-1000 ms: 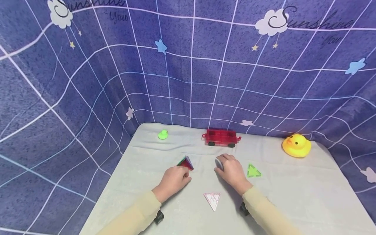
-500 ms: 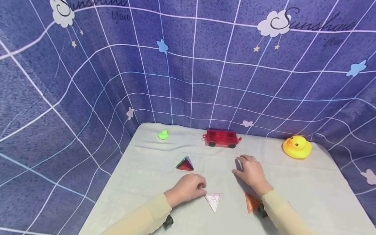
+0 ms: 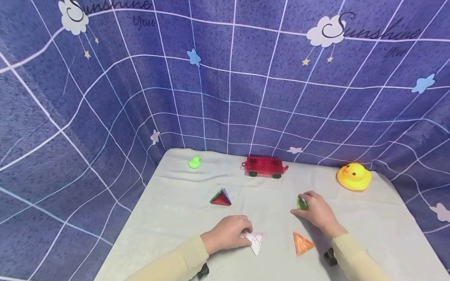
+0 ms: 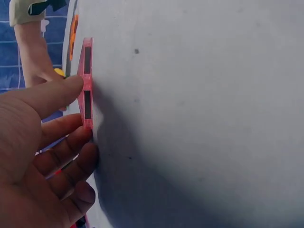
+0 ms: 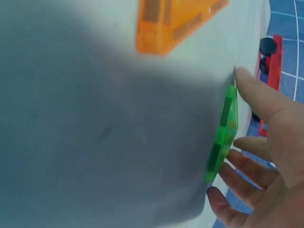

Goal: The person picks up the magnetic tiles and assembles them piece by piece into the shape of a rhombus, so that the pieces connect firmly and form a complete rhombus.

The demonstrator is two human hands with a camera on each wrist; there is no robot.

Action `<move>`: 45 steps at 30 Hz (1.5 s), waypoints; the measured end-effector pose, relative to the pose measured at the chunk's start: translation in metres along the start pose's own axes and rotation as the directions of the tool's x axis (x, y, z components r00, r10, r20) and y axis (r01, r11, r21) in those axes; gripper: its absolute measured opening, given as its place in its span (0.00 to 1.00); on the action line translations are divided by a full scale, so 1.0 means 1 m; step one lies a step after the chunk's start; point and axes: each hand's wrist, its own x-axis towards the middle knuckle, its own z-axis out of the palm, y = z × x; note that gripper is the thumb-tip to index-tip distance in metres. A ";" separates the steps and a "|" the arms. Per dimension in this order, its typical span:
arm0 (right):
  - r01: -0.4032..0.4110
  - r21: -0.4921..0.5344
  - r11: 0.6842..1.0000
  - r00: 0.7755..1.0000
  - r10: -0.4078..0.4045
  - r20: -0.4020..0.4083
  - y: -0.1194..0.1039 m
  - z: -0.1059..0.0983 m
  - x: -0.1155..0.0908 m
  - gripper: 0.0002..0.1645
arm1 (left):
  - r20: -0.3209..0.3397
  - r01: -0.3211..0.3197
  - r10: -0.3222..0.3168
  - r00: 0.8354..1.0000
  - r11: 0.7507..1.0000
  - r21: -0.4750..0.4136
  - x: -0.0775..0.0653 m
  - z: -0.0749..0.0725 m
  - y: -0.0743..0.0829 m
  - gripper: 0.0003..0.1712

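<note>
My left hand (image 3: 230,233) is at a pink triangular magnetic tile (image 3: 257,239) lying flat on the cloth. In the left wrist view, the thumb and fingers pinch the edge of this pink tile (image 4: 87,80). My right hand (image 3: 318,210) spans a green triangular magnetic tile (image 3: 301,203), partly hidden by the fingers. In the right wrist view, the thumb is just off one end of the green tile (image 5: 222,133), and the fingers lie along its far side. Nearer me lies an orange triangular tile (image 3: 302,244). Red, green and purple tiles lean together as a small pyramid (image 3: 221,198).
A red toy wagon (image 3: 264,167) stands at the back of the pale cloth-covered table (image 3: 168,230). A small green duck (image 3: 195,162) is at back left, a larger yellow duck (image 3: 354,177) at back right. A blue curtain (image 3: 218,97) surrounds the table.
The left hand has left the pyramid and come to the pink tile. The right hand has moved right to the green tile, its forearm uncovering the orange tile.
</note>
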 end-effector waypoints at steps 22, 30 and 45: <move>0.020 0.036 0.999 0.996 -0.023 0.082 0.018 -0.013 -0.016 0.28 | 0.048 -0.033 0.034 0.998 0.999 -0.026 -0.004 -0.007 0.000 0.08; 0.027 0.050 0.998 0.994 -0.032 0.103 0.019 -0.017 -0.014 0.25 | 0.038 -0.033 0.036 0.999 0.997 -0.068 -0.005 -0.007 -0.001 0.09; 0.007 0.053 0.999 0.990 -0.014 0.140 0.021 -0.016 -0.009 0.27 | 0.013 -0.101 0.103 0.995 0.991 -0.082 -0.005 -0.002 -0.008 0.09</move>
